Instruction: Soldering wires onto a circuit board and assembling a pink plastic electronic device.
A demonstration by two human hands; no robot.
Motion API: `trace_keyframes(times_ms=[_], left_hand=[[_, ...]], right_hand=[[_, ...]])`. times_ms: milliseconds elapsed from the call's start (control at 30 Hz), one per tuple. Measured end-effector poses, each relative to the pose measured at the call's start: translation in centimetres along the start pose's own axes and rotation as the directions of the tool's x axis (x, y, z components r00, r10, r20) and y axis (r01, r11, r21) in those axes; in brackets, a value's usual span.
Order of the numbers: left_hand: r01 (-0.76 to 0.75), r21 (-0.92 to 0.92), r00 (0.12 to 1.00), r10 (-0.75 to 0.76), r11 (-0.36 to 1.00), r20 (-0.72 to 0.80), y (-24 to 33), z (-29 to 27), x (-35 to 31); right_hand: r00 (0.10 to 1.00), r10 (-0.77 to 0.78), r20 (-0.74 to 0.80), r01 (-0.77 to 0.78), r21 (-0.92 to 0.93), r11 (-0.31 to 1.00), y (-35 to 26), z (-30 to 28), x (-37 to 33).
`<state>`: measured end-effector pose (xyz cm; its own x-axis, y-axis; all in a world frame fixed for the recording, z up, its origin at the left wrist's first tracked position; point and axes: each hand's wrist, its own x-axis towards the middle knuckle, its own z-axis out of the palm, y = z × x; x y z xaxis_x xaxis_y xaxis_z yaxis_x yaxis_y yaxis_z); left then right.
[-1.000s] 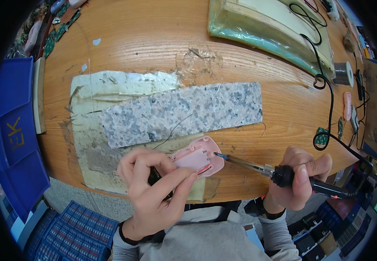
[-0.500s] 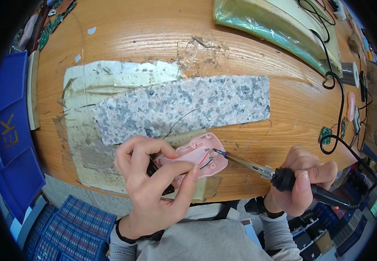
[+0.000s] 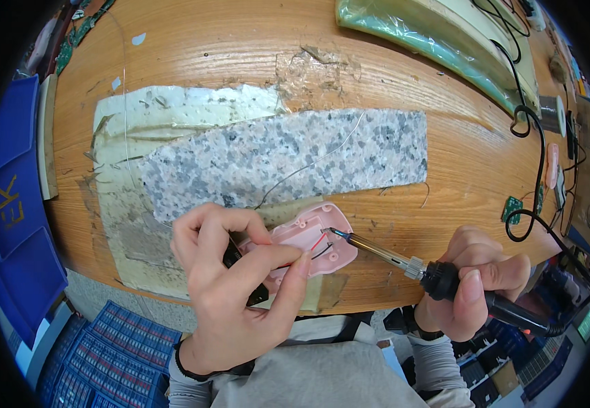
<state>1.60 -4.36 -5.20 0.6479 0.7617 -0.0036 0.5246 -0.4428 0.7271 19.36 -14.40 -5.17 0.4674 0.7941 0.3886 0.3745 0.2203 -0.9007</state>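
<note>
A pink plastic shell lies open side up at the table's near edge, under my left hand. Thumb and forefinger of that hand pinch a red wire and a black wire over the shell. A black part shows partly beneath the palm. My right hand grips a soldering iron by its black handle. Its tip meets the red wire's end at a small metal contact inside the shell. The black wire's end rests near another contact.
Beyond the shell lies a speckled stone slab with a thin solder strand across it, over a worn pale sheet. Blue bins stand left. The iron's black cord, a solder spool and green circuit boards are right.
The soldering iron's tip has shifted slightly left onto the red wire's end at the contact. My left hand keeps its pinch; the whole view has moved a little.
</note>
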Motion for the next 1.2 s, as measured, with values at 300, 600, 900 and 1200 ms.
trace_keyframes(times_ms=[300, 600, 900, 1200], left_hand=[[0.004, 0.045, 1.000, -0.005, 0.999, 0.019, 0.0, -0.1, 0.2], [0.023, 0.075, 0.998, -0.027, 0.997, 0.053, 0.3, -0.3, 0.5], [0.031, 0.071, 0.998, -0.035, 0.997, 0.053, 0.3, -0.3, 0.5], [0.042, 0.079, 0.998, -0.046, 0.996, 0.050, 0.3, -0.3, 0.4]], right_hand=[[1.000, 0.026, -0.003, -0.025, 0.046, 0.999, 0.0, 0.0, -0.2], [0.990, -0.119, 0.073, 0.119, 0.002, 0.993, 0.3, -0.2, -0.2], [0.973, -0.188, 0.135, 0.187, 0.019, 0.982, 0.4, -0.4, -0.1], [0.973, -0.197, 0.118, 0.201, -0.029, 0.979, -0.1, -0.7, -0.3]])
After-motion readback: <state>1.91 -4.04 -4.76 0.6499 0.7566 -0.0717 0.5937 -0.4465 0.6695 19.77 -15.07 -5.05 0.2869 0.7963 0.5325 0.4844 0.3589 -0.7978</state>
